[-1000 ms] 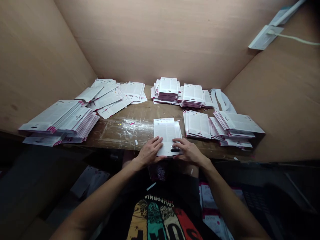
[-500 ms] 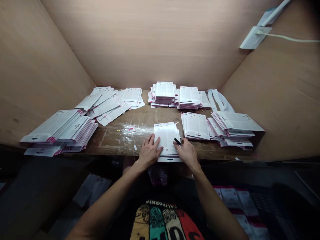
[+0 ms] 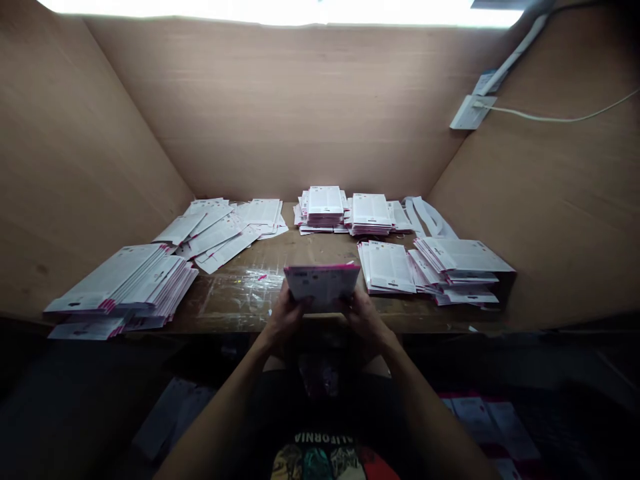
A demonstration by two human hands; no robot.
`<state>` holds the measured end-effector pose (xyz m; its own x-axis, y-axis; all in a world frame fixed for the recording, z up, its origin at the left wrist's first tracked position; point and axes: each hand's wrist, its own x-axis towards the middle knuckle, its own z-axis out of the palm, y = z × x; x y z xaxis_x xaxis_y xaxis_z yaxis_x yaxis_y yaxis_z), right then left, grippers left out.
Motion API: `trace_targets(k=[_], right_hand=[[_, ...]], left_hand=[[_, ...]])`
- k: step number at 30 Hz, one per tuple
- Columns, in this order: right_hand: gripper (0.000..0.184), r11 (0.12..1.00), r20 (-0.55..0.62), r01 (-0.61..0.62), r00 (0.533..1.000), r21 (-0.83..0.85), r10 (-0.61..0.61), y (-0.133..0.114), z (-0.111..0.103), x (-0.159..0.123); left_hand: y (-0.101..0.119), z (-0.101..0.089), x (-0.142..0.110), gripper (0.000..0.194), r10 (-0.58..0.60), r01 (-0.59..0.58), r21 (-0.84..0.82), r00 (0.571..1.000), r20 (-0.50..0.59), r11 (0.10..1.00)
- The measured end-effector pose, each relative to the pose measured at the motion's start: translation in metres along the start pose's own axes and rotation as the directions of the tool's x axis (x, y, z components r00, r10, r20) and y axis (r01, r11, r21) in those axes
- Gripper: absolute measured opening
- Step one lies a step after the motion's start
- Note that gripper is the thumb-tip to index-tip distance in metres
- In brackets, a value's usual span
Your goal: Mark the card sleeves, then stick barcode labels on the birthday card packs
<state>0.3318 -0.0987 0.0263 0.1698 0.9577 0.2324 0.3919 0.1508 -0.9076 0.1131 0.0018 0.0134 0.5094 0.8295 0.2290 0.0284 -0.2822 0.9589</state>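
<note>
My left hand (image 3: 287,312) and my right hand (image 3: 361,312) grip a small stack of white packets (image 3: 323,287) from both sides. The thumbs press on the near face, while the other fingers are hidden behind. Tilted up, the stack shows its pink upper edge and stands above the table's front edge. I cannot see the small black object from the earlier view. To the right of my right hand lies a group of white packets (image 3: 387,268).
A large pile of packets (image 3: 135,273) lies at the left front, with loose packets (image 3: 215,233) behind it. More stacks (image 3: 325,203) stand along the back wall, and another pile (image 3: 460,263) at the right. White strips (image 3: 433,217) lie in the back right corner.
Both hands have lifted the packets off the table and tipped them up. The black object in my right hand is out of sight. The camera view has tilted upward.
</note>
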Motion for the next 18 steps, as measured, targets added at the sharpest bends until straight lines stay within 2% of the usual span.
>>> trace_targets(k=[3,5,7,9,10,11,12,13,14,15,16,18], right_hand=[[0.031,0.999,0.134,0.045,0.99,-0.022,-0.041,0.007,-0.002,0.001],[0.032,0.998,0.197,0.057,0.979,0.003,-0.057,0.005,-0.007,0.001],[0.032,0.997,0.248,0.069,0.966,0.015,-0.071,-0.003,-0.017,0.002],[0.028,0.998,0.258,0.069,0.964,0.01,-0.07,-0.011,-0.027,0.005],[0.028,0.998,0.217,0.059,0.974,0.005,-0.058,-0.013,-0.031,0.006],[0.028,0.999,0.132,0.04,0.99,-0.008,-0.039,-0.012,-0.034,0.008],[0.029,0.999,0.009,0.012,1.0,-0.032,-0.012,-0.009,-0.036,0.01],[0.03,0.997,-0.137,-0.028,0.99,-0.068,0.018,-0.002,-0.036,0.01],[0.031,0.991,-0.274,-0.075,0.961,-0.108,0.043,0.006,-0.034,0.01],[0.03,0.982,-0.367,-0.117,0.928,-0.147,0.055,0.016,-0.03,0.009],[0.029,0.972,-0.399,-0.143,0.915,-0.189,0.057,0.026,-0.026,0.007],[0.025,0.953,-0.309,-0.131,0.95,-0.272,0.042,0.045,-0.016,0.003]], left_hand=[[0.0,-0.008,-0.006,0.046,-0.015,0.008,0.073,0.996,0.087,0.997],[0.005,-0.017,-0.008,0.044,-0.049,0.045,0.034,0.99,0.131,0.998],[0.017,-0.029,-0.003,0.047,-0.087,0.093,-0.044,0.988,0.126,0.995],[0.033,-0.039,0.011,0.041,-0.138,0.15,-0.09,0.983,0.122,0.985],[0.041,-0.043,0.023,0.037,-0.161,0.175,-0.11,0.979,0.124,0.978],[0.048,-0.045,0.04,0.033,-0.184,0.197,-0.15,0.978,0.099,0.969],[0.055,-0.045,0.061,0.03,-0.216,0.217,-0.232,0.976,0.031,0.948],[0.06,-0.043,0.086,0.029,-0.253,0.22,-0.335,0.966,-0.057,0.916],[0.065,-0.04,0.116,0.029,-0.311,0.199,-0.467,0.934,-0.176,0.862],[0.068,-0.034,0.148,0.032,-0.407,0.174,-0.604,0.872,-0.272,0.777],[0.07,-0.026,0.182,0.032,-0.435,0.152,-0.64,0.845,-0.311,0.753],[0.072,-0.007,0.248,0.028,-0.466,0.134,-0.674,0.816,-0.341,0.727]])
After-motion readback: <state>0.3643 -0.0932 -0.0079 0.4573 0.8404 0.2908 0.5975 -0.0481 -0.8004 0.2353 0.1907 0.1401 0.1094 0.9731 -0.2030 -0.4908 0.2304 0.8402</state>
